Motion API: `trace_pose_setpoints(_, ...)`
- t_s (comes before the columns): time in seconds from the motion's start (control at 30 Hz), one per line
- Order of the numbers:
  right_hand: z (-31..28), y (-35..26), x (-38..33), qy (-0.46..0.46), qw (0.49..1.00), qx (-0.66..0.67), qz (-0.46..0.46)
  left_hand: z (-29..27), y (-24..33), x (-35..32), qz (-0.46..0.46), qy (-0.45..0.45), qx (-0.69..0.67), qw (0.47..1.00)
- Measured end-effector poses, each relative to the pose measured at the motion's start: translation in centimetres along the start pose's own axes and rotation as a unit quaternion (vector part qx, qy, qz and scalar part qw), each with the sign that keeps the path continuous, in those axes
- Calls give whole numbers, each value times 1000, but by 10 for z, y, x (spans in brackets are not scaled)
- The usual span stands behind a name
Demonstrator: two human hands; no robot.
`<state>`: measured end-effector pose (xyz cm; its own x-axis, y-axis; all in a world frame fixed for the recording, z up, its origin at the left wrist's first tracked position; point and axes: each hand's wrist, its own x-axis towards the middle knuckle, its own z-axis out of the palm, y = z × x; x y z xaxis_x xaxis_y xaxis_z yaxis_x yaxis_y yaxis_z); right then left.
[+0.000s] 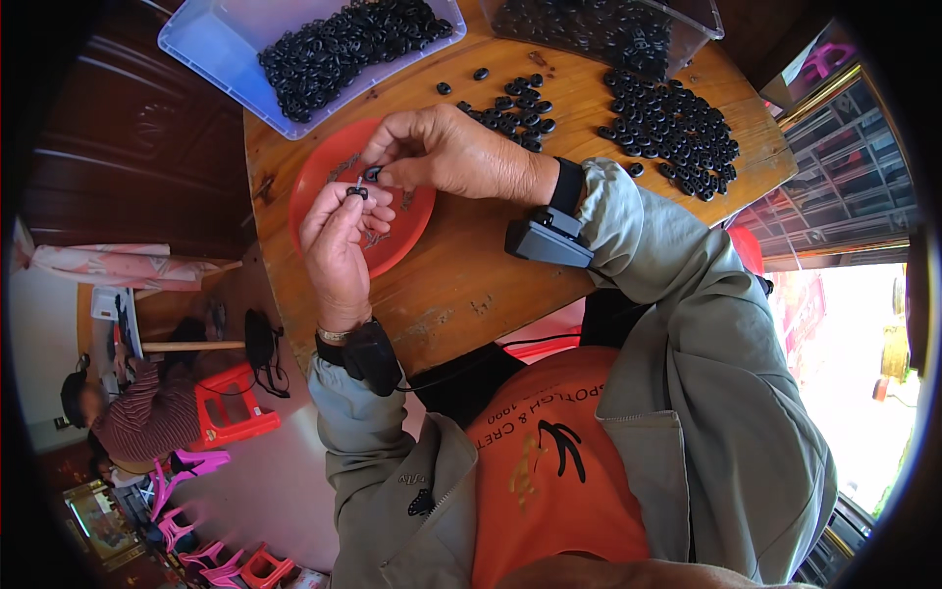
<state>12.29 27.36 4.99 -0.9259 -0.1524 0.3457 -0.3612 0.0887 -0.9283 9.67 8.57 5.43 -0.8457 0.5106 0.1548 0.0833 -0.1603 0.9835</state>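
Note:
Over the red plate [417,240], my left hand [334,245] pinches a small black plastic piece [357,193] between thumb and fingers. A thin metal pin [360,182] stands up from that piece. My right hand [456,152] comes in from the right and grips a second black piece, round with a hole [372,174], at its fingertips. The two pieces are close together at the pin; whether they touch is too small to tell. Several loose metal pins [373,239] lie on the plate beneath my hands.
A pale blue bin [201,59] of black pieces stands at the far left, a clear bin [699,25] of them at the far right. Loose black pieces [677,133] cover the table's [471,294] right side. At left, a person [147,412] sits near a red stool [231,407].

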Motion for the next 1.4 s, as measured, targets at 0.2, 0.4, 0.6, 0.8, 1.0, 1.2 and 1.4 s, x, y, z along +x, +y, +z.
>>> trace_pose_setpoints(0.2, -4, -3, 0, 16, 994, 105, 33, 2, -8, -3, 17, 60, 83, 995)
trace_pose_setpoints(0.4, -2, -5, 0, 21, 995, 96, 31, 2, -9, -3, 17, 73, 80, 994)
trace_pose_setpoints(0.6, 0, -7, -1, 17, 996, 85, 35, 3, -12, -1, 10, 74, 90, 993)
trace_pose_setpoints(0.8, 1, -5, -2, 18, 995, 99, 29, 7, -11, -3, 15, 83, 105, 991)
trace_pose_setpoints(1.0, -2, -5, -1, 29, 993, 105, 36, 4, -12, -3, 20, 74, 114, 990)
trace_pose_setpoints(1.2, 1, -6, -1, 23, 994, 97, 45, 5, -12, -3, 17, 72, 137, 988)
trace_pose_setpoints(1.4, 3, 1, 1, 31, 994, 106, 19, 7, -11, -3, 20, 67, 135, 988)
